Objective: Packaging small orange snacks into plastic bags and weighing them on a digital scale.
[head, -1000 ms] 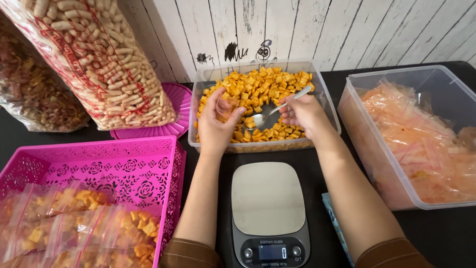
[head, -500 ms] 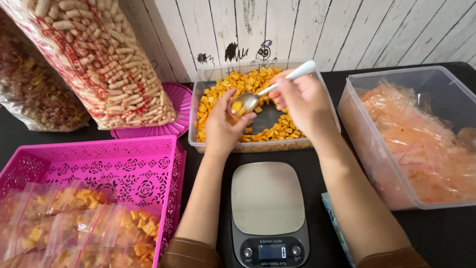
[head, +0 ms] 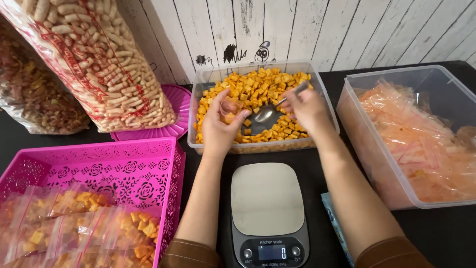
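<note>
Filling step in hand, by the look of it. Left hand (head: pixel 218 126) curled around a small clear plastic pouch (head: pixel 229 109), thumb and fingers pinching its mouth open over the clear rectangular plastic tub (head: pixel 325 101) of orange square crackers (head: pixel 258 87); a few crackers already show inside the pouch. Right hand (head: pixel 307 106) closed around the handle of a metal spoon (head: pixel 265 114), bowl lowered into the bare patch scooped out in the tub's middle, just beside the pouch. Spoon bowl looks empty or nearly so; hard to tell for certain. Grey digital kitchen scale (head: pixel 267 198) sits directly below the tub, platform bare. Pink perforated plastic basket (head: pixel 144 164) at lower left holds filled pouches of the same crackers. Large clear bin (head: pixel 357 144) at right is piled with empty sleeves. Tall bag of pale puffed sticks (head: pixel 94 59) leans at upper left, a pink lid (head: pixel 176 109) beneath it. Judged next: load the spoon from the heaped crackers around the gap, then lift level to the pouch mouth, keeping that mouth held wide so pieces do not spill.
</note>
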